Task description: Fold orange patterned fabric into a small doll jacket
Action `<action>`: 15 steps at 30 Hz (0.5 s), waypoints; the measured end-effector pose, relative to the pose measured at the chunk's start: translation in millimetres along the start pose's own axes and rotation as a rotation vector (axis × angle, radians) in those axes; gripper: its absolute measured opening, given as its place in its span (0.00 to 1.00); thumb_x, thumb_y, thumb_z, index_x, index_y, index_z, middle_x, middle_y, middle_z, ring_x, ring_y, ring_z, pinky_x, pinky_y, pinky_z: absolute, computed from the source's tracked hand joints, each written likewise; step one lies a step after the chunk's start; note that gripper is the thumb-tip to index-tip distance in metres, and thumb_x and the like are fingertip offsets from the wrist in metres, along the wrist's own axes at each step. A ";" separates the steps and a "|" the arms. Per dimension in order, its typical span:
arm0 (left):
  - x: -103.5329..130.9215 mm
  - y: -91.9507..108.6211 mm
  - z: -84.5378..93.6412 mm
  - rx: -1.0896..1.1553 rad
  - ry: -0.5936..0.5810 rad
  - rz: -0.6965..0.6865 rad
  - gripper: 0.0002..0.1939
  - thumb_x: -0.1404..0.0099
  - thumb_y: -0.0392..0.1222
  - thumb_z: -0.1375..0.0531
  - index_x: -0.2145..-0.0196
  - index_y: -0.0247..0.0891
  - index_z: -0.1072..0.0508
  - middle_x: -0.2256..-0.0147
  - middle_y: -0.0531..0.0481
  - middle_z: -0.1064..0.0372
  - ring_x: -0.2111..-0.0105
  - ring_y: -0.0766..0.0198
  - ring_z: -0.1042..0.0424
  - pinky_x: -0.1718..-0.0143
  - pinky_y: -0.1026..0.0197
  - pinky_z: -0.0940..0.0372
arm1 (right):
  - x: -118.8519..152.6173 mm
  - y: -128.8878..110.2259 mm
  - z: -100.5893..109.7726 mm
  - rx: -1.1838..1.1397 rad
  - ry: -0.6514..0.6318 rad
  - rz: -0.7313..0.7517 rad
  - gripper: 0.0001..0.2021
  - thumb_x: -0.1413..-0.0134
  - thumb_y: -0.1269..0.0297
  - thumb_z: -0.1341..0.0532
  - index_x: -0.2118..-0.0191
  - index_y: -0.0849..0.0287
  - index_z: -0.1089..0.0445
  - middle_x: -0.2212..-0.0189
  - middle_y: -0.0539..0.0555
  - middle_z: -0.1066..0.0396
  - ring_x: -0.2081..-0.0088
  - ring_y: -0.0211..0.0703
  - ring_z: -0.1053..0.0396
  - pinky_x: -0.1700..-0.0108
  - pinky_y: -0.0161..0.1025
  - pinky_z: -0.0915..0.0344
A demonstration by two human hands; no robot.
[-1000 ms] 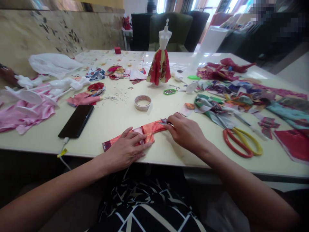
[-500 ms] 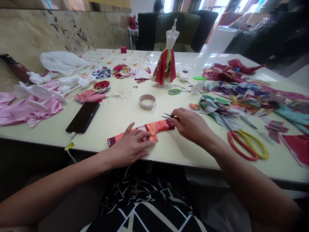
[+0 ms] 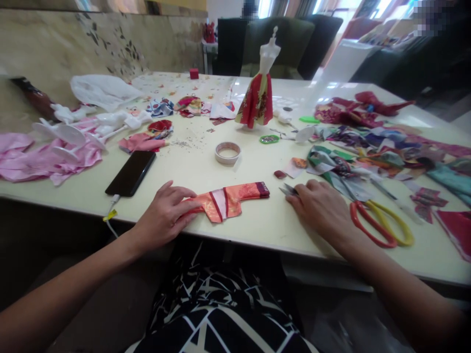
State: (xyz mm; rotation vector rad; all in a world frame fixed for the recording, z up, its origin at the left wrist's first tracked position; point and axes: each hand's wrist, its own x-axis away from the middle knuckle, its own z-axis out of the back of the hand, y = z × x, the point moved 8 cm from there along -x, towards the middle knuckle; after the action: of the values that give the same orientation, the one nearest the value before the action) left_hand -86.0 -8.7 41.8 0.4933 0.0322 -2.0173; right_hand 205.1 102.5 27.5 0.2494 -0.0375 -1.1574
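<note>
A doll-sized orange jacket (image 3: 233, 198) with dark red trim and a pale front panel lies flat near the table's front edge. Small shiny stones dot its dark right cuff. My left hand (image 3: 165, 211) is closed over the left sleeve, hiding that cuff. To the right of the jacket, my right hand (image 3: 320, 208) rests low over the table and grips pointed metal tweezers (image 3: 287, 190), their tips apart from the cloth. Just beyond the tips sits a small dark red lump (image 3: 279, 174).
A tape roll (image 3: 227, 153), a green dish of tiny stones (image 3: 269, 139) and a dress form in a red skirt (image 3: 255, 100) stand beyond the jacket. A phone (image 3: 130, 172) lies left. Scissors (image 3: 375, 230) and fabric scraps (image 3: 368, 142) lie right.
My left hand has slid left from the jacket's middle to its left sleeve. My right hand has drawn the tweezers away from the right cuff, uncovering it and the red lump.
</note>
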 end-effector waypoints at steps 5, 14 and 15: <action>8.1 -19.7 -9.7 -0.046 -0.030 0.056 0.13 0.29 0.44 0.45 0.51 0.46 0.25 0.51 0.44 0.28 0.50 0.55 0.31 0.40 0.36 0.47 | 2.4 -49.0 23.4 -0.137 0.227 0.379 0.18 0.33 0.67 0.48 0.41 0.63 0.34 0.43 0.65 0.36 0.42 0.54 0.40 0.41 0.51 0.47; -34.1 -45.4 -22.5 0.009 -0.152 -0.004 0.19 0.31 0.33 0.50 0.51 0.46 0.24 0.44 0.45 0.32 0.40 0.56 0.39 0.36 0.34 0.56 | -3.3 -71.2 14.4 -0.249 0.136 0.510 0.14 0.32 0.66 0.47 0.46 0.62 0.32 0.48 0.61 0.31 0.41 0.51 0.39 0.35 0.59 0.57; -37.3 -47.8 -23.1 0.047 -0.172 0.006 0.18 0.31 0.34 0.50 0.50 0.45 0.25 0.44 0.45 0.32 0.40 0.56 0.39 0.36 0.34 0.56 | -2.7 -68.2 14.5 -0.258 0.139 0.509 0.14 0.32 0.66 0.47 0.46 0.62 0.32 0.48 0.61 0.32 0.41 0.50 0.39 0.35 0.58 0.55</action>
State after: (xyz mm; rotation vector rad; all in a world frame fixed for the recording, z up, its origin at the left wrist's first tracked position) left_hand -104.3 51.2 25.1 0.3476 -0.1224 -2.0513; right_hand 140.2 76.6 27.2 0.0809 0.1626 -0.6274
